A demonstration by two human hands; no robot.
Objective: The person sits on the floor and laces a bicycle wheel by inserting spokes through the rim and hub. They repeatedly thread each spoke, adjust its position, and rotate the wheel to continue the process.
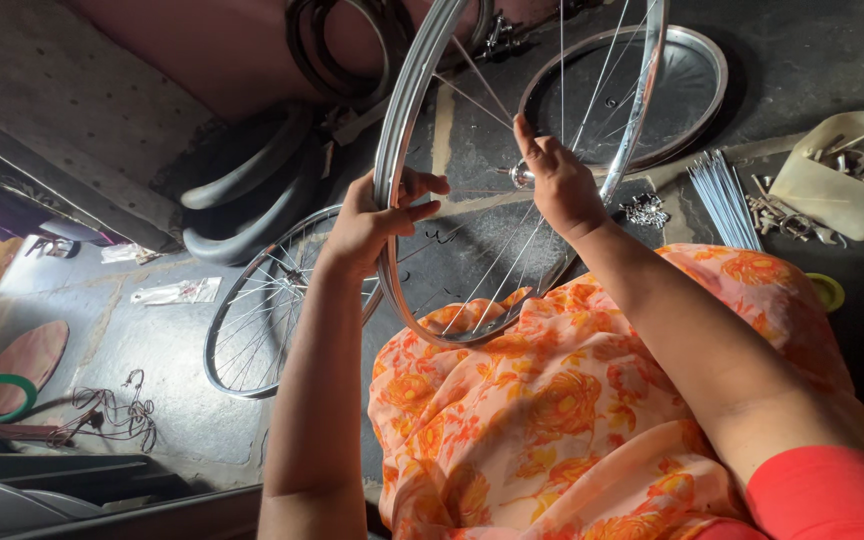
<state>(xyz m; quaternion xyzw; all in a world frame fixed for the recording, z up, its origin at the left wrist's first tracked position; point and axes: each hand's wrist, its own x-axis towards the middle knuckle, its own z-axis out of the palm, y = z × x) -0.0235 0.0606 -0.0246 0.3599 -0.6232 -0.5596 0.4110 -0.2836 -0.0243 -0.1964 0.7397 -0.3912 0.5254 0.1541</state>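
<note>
Dark, stained concrete floor (pixel 152 340) spreads under everything, littered with bicycle parts. Doing this step well seems to mean keeping the rim steady with one hand while the other works at the spokes near the hub, so the wheel does not twist on the lap.

At the centre, the left hand (pixel 372 220) is wrapped around the silver wheel rim (pixel 402 130), fingers curled over its edge and thumb behind, a firm closed grasp. At two o'clock from it, the right hand (pixel 557 180) reaches among the spokes (pixel 497 265), fingers bunched together with one raised; whether it pinches a spoke or only touches one I cannot tell. The rim stands tilted upright, its lower arc resting on the orange flowered cloth (pixel 542 420) over the lap.

Outward, a second spoked wheel (pixel 252 320) lies flat at nine o'clock, black tyres (pixel 252 190) at ten o'clock, another rim (pixel 672 90) at one o'clock, a bundle of loose spokes (pixel 727 195) and a tray of tools (pixel 847 175) at two o'clock.
</note>
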